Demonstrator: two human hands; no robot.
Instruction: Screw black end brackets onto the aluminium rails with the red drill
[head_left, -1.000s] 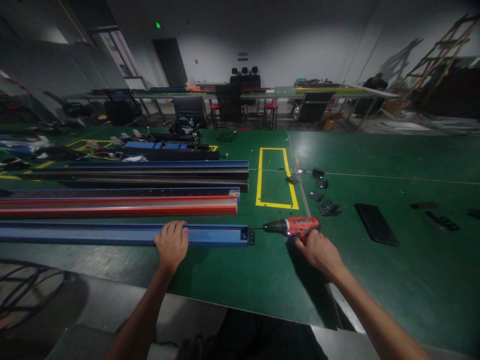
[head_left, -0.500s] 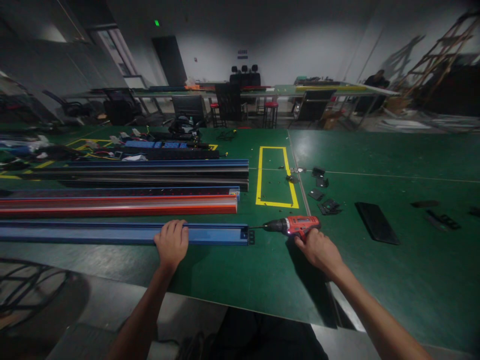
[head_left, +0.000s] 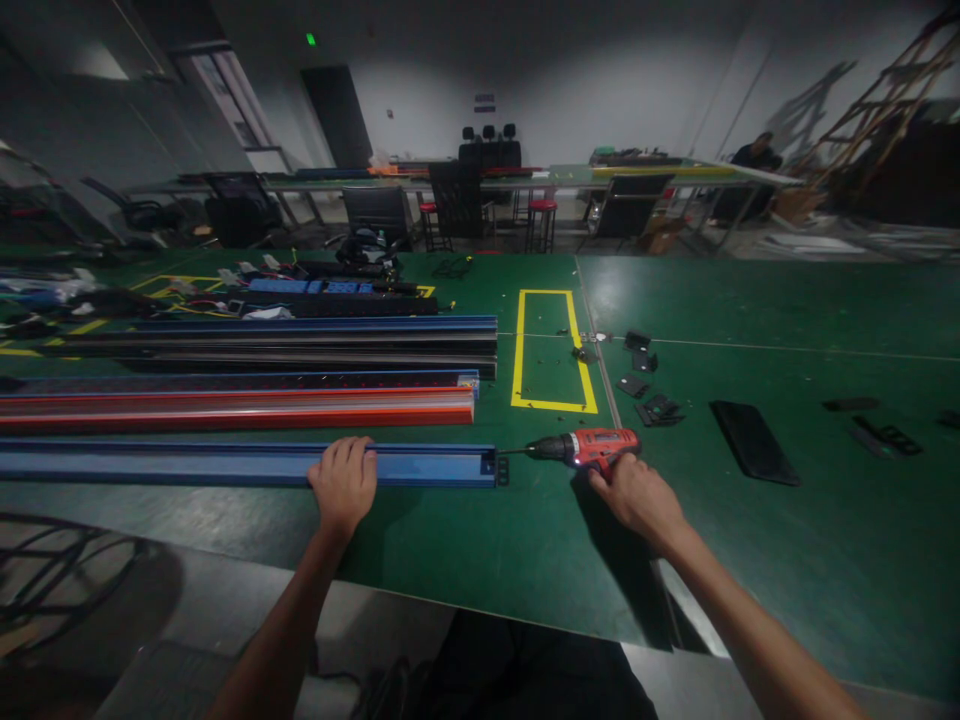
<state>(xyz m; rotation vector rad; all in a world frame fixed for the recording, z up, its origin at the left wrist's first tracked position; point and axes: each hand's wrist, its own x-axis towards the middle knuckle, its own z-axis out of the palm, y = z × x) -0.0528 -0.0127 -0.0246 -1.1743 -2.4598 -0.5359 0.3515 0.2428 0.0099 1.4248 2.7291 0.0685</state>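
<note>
A red profile (head_left: 240, 409) and dark rails (head_left: 300, 345) lie on the green table (head_left: 750, 300), beside a yellow tape rectangle (head_left: 553, 350); black plates (head_left: 752, 443) lie right.

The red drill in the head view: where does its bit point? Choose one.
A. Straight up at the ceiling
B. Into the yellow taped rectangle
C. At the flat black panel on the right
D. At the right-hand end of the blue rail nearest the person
D: the right hand holds the red drill level, its bit meeting the end of the blue rail, which the left hand presses down.
</note>
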